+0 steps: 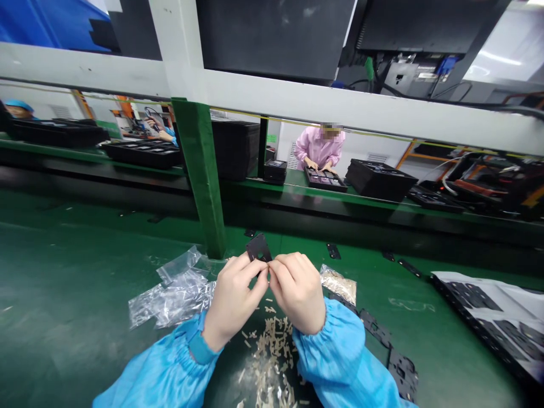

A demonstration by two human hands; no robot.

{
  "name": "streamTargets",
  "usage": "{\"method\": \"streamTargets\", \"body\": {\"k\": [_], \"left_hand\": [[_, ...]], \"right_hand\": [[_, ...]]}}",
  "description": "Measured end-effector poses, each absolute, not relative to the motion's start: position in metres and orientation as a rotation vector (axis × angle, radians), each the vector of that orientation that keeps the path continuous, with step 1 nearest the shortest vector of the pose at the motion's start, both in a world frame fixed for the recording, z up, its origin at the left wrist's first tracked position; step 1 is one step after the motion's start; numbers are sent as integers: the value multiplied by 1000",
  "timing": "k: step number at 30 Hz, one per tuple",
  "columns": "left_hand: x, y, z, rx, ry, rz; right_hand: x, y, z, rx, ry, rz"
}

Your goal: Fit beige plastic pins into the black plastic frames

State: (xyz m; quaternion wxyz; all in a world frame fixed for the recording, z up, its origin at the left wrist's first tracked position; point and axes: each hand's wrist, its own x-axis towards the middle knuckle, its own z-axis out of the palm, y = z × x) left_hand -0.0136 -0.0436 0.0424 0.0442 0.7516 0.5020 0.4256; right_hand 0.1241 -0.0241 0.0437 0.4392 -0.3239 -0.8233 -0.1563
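Pinched in the left hand [238, 292] above the surface [85, 272], the plate [258, 246] could slip and scatter the strips [274, 343] below if the right hand [298, 288], closed at its edge, contents hidden, presses too hard.

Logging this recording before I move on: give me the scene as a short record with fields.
Left hand: holds a thin black flat plate
Right hand: fingertips pinched together at the plate's edge; anything between them is hidden
Below the hands: scattered small tan strips
Left side: crumpled clear plastic bags
Right side: clear plastic bag of tan pieces; flat black cut-out parts
Surface: glossy green tabletop
Background: co-worker in pink behind a compartmented black tray
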Motion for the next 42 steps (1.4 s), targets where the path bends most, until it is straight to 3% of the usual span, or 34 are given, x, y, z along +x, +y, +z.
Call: {"method": "streamTargets", "body": {"k": [13, 42], "left_hand": [[-13, -43, 43, 2354, 1628, 1271], [-13, -43, 42, 2316, 1634, 1300]], "right_hand": [[125, -23, 42, -830, -2057, -129], [127, -21, 39, -789, -2034, 38]]}}
